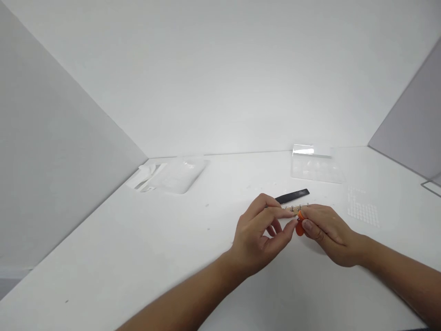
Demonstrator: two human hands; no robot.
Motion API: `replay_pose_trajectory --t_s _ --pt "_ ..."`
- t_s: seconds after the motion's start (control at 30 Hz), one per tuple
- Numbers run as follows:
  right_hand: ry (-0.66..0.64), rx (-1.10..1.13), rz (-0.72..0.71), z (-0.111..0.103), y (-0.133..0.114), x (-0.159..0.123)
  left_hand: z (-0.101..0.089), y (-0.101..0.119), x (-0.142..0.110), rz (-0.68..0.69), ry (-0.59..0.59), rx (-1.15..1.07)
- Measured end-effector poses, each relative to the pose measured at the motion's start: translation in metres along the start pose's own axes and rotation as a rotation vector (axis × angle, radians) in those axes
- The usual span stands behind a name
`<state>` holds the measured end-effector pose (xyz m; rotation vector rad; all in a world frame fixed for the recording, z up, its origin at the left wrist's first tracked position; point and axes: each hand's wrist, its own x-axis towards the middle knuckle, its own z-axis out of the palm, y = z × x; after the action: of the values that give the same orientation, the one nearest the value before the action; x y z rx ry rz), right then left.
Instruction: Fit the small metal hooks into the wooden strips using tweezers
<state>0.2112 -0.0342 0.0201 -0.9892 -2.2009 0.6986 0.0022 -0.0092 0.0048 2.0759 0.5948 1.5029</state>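
Note:
My right hand [327,232] is closed round a small orange tool [300,228] with a rounded lower end; most of it is hidden by the fingers, so its exact kind does not show. From the left, my left hand [260,232] meets it with thumb and index finger pinched together at the tool's edge. Something tiny and pale shows at those fingertips, too small to name. Just behind the fingers stands a tan strip with several small metal pegs [292,209], partly covered by both hands. A black nail file [292,196] lies beyond my left fingers.
On the white table [138,257], a clear plastic box [315,168] stands at the back right. A sheet of small clear dots [363,207] lies right of my hands. A clear bag [175,174] with white packaging rests back left. Walls rise behind and at both sides.

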Motion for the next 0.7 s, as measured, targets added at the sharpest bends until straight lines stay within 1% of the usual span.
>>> replay_pose_trajectory --t_s 0.2,0.37,0.57,0.7 --pt "-0.014 0.324 0.137 0.002 -0.004 -0.004 0.000 0.001 0.001 0.066 -0.046 -0.047" --pt "-0.027 0.561 0.307 0.002 -0.009 -0.006 0.000 0.001 0.001 0.083 -0.056 -0.056" --pt "-0.074 0.780 0.357 0.004 -0.013 -0.002 -0.001 0.004 0.001 0.051 -0.052 -0.054" --pt "-0.088 0.874 0.414 0.005 -0.014 0.000 -0.001 0.007 0.001 0.009 -0.058 -0.049"
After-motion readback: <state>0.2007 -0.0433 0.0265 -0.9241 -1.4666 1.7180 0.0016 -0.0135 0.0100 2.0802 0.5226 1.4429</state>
